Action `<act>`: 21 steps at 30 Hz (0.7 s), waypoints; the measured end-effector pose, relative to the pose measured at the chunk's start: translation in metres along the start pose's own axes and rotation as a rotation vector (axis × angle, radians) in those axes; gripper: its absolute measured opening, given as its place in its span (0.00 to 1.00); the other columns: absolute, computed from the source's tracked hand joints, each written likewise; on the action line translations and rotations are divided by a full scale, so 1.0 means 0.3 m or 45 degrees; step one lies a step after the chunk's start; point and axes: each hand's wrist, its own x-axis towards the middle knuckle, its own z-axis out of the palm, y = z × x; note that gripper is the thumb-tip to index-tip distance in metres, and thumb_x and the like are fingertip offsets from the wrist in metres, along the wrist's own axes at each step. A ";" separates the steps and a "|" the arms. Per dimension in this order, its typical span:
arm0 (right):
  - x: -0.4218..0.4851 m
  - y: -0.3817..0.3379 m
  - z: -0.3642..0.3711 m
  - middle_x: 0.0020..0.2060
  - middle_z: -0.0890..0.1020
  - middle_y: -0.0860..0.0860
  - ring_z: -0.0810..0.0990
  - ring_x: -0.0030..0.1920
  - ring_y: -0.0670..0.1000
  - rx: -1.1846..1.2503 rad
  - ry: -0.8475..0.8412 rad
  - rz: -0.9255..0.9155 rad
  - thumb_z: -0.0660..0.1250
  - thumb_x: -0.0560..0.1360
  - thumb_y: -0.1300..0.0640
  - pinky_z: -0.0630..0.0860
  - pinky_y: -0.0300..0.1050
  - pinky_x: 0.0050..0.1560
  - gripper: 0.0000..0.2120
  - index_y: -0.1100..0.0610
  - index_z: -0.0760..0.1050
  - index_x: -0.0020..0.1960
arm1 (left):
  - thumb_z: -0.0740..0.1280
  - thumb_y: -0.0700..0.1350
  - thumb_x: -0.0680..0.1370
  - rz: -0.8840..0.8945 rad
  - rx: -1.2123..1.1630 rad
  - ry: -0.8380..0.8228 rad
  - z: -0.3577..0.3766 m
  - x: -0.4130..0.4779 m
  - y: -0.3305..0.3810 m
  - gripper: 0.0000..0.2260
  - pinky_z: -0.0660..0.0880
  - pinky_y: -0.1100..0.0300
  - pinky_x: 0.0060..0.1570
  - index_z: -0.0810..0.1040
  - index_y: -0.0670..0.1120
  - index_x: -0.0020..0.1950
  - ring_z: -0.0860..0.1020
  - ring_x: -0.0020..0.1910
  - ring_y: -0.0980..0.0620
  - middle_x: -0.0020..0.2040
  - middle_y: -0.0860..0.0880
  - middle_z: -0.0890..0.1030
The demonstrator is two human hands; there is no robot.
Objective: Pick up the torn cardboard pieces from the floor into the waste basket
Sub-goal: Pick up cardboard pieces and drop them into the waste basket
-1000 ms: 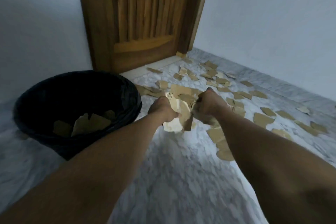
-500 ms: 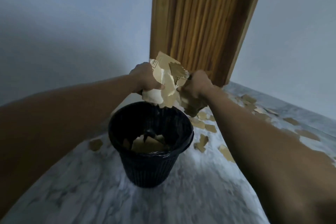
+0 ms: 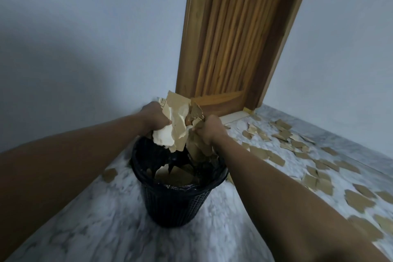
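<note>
A bundle of torn cardboard pieces (image 3: 179, 125), tan and cream, is held between both hands right over the black waste basket (image 3: 176, 202). My left hand (image 3: 154, 118) grips the bundle's left side and my right hand (image 3: 210, 130) grips its right side. The bundle's lower tips hang just inside the basket's rim. More cardboard pieces (image 3: 172, 174) lie in the basket's bottom. Many loose cardboard pieces (image 3: 319, 181) are scattered on the marble floor to the right.
A wooden door (image 3: 231, 34) stands behind the basket, between pale walls. One stray cardboard piece (image 3: 109, 174) lies on the floor left of the basket. The grey marble floor (image 3: 106, 229) stretches in front of the basket.
Both hands lifted the bundle off the floor, carried it left over the basket, and have now lowered it to the rim.
</note>
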 end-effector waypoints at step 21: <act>-0.030 0.037 -0.015 0.37 0.73 0.50 0.74 0.38 0.50 0.040 -0.026 0.137 0.83 0.63 0.51 0.71 0.44 0.36 0.24 0.60 0.74 0.48 | 0.72 0.53 0.75 -0.085 0.417 -0.255 -0.009 -0.040 -0.122 0.24 0.79 0.53 0.43 0.73 0.41 0.64 0.78 0.53 0.43 0.59 0.41 0.78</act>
